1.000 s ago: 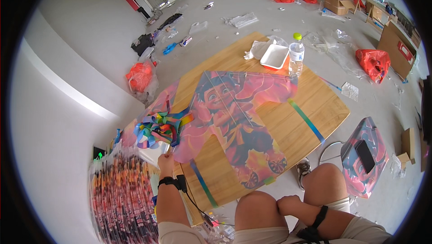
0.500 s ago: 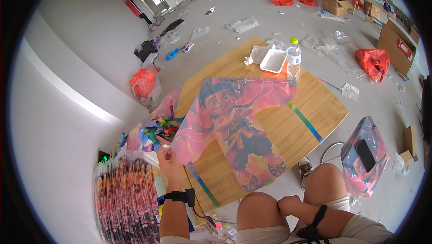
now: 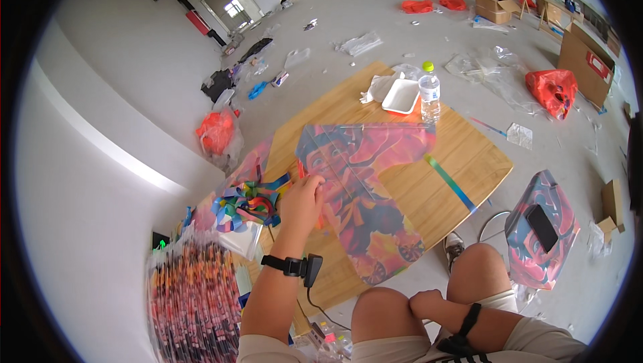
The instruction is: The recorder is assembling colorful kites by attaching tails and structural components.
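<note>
A printed pink and dark kite [image 3: 368, 222] with thin rods lies across the wooden board. My left hand [image 3: 305, 195] pinches its left edge, with that side drawn in toward the middle. A blue-green ribbon [image 3: 450, 183] runs from the kite's right wing over the board. Just left of my left hand is a heap of colourful ribbons [image 3: 246, 205]. My right hand [image 3: 427, 305] rests against my left knee, away from the kite; its fingers are hidden.
A water bottle [image 3: 430, 94] and white tray [image 3: 401, 97] stand at the board's far side. Stacked printed pieces in plastic [image 3: 194, 296] lie lower left. A phone [image 3: 542, 228] rests on a printed stool [image 3: 539, 256] at right. Red bags [image 3: 552, 92] and boxes [image 3: 495, 7] sit on the floor.
My left hand has moved right and up from beside the ribbon heap, bringing the kite's left wing inward. The lower-left ribbon no longer shows. My right hand stays in place.
</note>
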Demonstrator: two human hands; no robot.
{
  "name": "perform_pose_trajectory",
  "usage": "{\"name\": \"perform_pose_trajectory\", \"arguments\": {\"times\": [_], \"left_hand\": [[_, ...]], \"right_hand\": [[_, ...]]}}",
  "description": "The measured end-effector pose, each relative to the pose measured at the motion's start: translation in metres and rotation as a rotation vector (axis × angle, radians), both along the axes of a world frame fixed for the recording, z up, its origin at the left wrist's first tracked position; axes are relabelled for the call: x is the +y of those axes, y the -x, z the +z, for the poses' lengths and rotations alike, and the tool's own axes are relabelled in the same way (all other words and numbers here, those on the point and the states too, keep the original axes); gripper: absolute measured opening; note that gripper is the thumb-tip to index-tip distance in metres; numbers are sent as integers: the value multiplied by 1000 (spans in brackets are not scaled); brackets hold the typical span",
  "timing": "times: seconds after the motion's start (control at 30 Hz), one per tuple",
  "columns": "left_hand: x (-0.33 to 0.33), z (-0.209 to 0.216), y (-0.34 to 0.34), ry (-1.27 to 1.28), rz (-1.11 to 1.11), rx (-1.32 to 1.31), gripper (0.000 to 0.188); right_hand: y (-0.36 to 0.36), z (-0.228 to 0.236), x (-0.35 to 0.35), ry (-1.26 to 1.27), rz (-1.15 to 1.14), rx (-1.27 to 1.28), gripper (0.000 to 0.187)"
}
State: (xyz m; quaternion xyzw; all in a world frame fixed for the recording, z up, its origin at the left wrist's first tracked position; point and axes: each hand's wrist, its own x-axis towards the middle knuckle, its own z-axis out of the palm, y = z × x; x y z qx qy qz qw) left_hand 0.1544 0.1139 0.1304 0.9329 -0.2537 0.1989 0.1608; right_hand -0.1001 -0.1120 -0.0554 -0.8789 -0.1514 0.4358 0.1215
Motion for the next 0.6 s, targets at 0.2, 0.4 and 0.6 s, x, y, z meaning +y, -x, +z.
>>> {"name": "perform_pose_trajectory", "arguments": {"times": [0.2, 0.4, 0.6], "left_hand": [[19, -4, -1, -112, 26, 39, 8], [127, -14, 13, -149, 335, 195, 11], [235, -45, 25, -19, 569, -37, 15]], "right_hand": [[1, -3, -3, -31, -14, 3, 26], [2, -3, -7, -41, -10, -7, 28], [3, 1, -3, -35, -1, 5, 27]]}}
